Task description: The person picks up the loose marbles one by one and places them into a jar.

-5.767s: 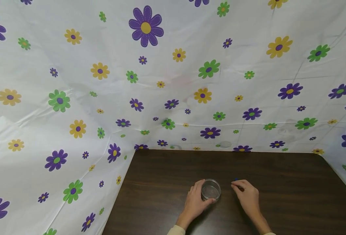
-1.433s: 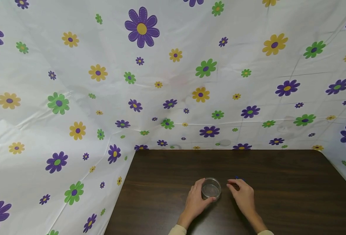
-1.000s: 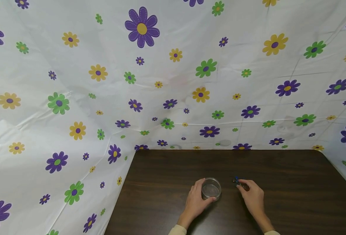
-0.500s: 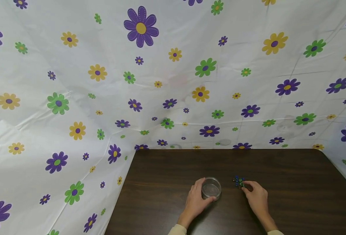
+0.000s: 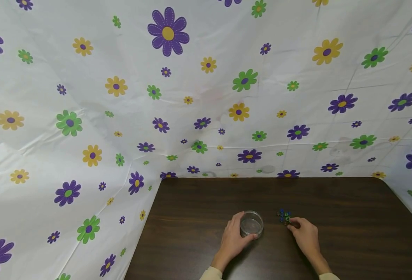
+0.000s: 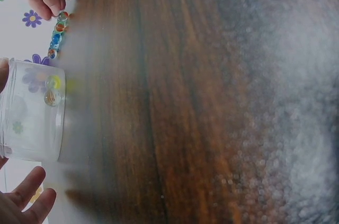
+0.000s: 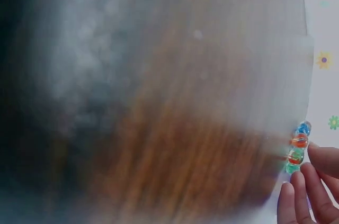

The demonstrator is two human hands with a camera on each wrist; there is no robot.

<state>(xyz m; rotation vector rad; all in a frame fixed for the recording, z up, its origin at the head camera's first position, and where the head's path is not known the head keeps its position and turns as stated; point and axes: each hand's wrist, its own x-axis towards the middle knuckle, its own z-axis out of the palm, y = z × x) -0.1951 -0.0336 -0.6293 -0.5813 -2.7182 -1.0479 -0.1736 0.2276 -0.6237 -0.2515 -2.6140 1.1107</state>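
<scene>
My left hand (image 5: 232,237) holds a round clear dish (image 5: 251,224), thumb on the near side and fingers curled round its left wall. Through that wall, the left wrist view shows a yellow-tinted marble (image 6: 53,82) and a clear, brown-streaked marble (image 6: 50,98) low in the dish. To the right of the dish lies a small cluster of blue, green and brownish glass marbles (image 5: 281,215). At its near right edge, my right hand (image 5: 305,233) pinches a red-and-green marble (image 7: 295,155) between thumb and fingertips. The fingers partly cover that marble in the head view.
Both hands work over a dark wood-grain table (image 5: 198,210) with rounded far corners. A white flowered sheet (image 5: 206,93) hangs behind the table and along its sides.
From the gap beside the dish, my right hand has moved right across the marbles, uncovering them, and then slightly toward me onto one. My left hand and the dish stay put.
</scene>
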